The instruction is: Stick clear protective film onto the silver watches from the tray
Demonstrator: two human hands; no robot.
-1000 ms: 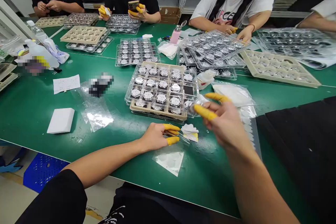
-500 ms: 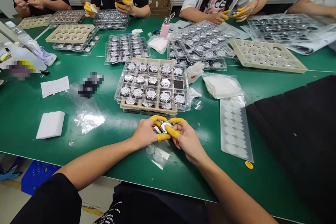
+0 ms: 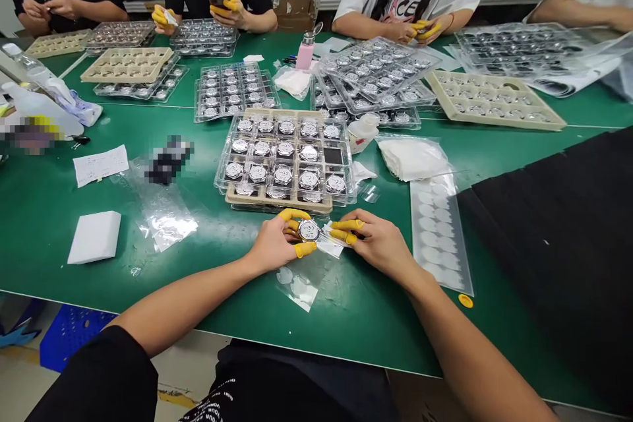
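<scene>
Shifted rightward off the watch head (image 3: 309,230), the right hand (image 3: 380,239) pinches clear film (image 3: 328,237) just beside it, grip narrow. The left hand (image 3: 277,241) has its grip closed on the watch head's rim, dial showing, above the green counter (image 3: 376,323). Just beyond lies a stack of trays (image 3: 297,203); farther back stands a pink bottle (image 3: 305,55).

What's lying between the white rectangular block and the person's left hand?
A clear plastic bag lies between block and left hand, in the head view.
</scene>
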